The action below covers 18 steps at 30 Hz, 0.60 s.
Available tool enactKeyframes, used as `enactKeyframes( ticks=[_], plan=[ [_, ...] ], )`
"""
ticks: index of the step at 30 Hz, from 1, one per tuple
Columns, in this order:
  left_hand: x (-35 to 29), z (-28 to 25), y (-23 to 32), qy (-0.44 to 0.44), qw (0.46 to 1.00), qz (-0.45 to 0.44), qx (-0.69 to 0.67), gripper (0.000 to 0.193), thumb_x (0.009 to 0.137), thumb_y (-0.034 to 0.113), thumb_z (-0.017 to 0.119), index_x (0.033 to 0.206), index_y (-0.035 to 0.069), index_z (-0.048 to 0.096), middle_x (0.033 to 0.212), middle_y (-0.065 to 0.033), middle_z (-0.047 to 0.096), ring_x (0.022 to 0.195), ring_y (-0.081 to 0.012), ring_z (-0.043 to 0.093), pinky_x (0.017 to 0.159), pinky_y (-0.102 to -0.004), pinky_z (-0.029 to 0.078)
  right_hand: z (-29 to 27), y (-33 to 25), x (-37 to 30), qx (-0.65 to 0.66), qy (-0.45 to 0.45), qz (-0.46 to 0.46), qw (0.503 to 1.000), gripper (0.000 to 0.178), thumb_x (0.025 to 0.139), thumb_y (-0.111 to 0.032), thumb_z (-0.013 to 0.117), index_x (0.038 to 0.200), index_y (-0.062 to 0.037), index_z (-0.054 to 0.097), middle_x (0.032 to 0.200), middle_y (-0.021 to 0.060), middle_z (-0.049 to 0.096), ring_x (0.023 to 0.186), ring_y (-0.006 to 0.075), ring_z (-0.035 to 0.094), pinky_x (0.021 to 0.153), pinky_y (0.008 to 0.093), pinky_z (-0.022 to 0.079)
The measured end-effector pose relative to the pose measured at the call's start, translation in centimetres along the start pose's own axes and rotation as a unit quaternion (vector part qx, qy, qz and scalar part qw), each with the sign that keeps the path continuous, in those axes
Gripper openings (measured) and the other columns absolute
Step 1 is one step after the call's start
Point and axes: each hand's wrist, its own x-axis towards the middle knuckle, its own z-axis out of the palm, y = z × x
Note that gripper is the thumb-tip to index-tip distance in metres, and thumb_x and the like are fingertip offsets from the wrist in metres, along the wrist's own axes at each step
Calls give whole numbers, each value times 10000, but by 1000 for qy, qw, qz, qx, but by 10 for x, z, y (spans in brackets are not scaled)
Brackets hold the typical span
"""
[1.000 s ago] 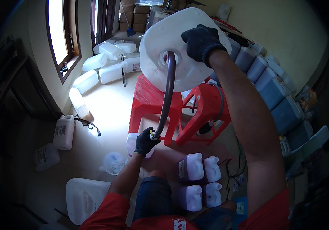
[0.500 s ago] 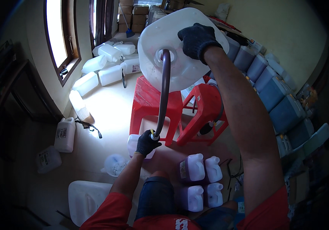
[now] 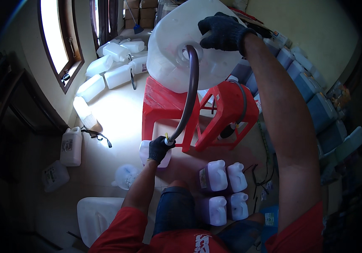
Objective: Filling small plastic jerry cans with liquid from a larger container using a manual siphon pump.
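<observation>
A large translucent white jerrycan [image 3: 168, 33] lies tilted on a red plastic stool [image 3: 160, 99], its round mouth toward me. My gloved right hand [image 3: 225, 33] is closed at its upper part, apparently round the handle. A dark hose [image 3: 193, 80] curves down from the mouth. Its lower end has a white fitting [image 3: 169, 141] with a yellow lever, gripped in my gloved left hand [image 3: 160, 149]. Under that hand stands a small jerrycan [image 3: 145, 154] with purple liquid, partly hidden by the hand; whether the hose end enters its neck is hidden.
Several small jerrycans of purple liquid [image 3: 217, 175] stand by my right leg. A second red stool [image 3: 227, 105] carries a grey hose. Empty jerrycans [image 3: 120, 77] lie by the window, filled containers [image 3: 309, 86] line the right wall. A white bucket [image 3: 126, 176] and large jerrycan [image 3: 99, 211] are left.
The large jerrycan has tipped differently, and its mouth and the hose top sit slightly further right. My right hand has shifted a little rightward with it. The left hand still holds the hose end.
</observation>
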Motion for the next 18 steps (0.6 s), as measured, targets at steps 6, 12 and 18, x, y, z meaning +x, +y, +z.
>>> enactKeyframes(
  ticks=[6,12,18],
  plan=[
    [11,-4,-25,-93,996,-6,-5,391,773,306,916,1044,89,738,1014,-125,751,910,-312,744,801,-403,588,9,-10,3,27,-30,33,999,304,778,-336,803,1006,-137,769,916,122,760,877,275,723,810,430,577],
    [11,-6,-24,-153,988,-3,-14,685,681,312,981,1242,80,665,1136,-141,747,1065,-327,722,933,-399,574,47,-3,-19,-49,24,14,998,332,762,-356,833,1000,-132,772,973,135,746,962,314,688,870,485,570],
    [4,-9,-23,-121,991,41,49,485,734,241,944,1115,98,681,1053,-114,719,996,-324,719,878,-411,573,17,-10,-8,-19,0,21,1000,329,701,-385,841,888,-123,776,881,117,742,911,285,698,844,455,571]
  ],
)
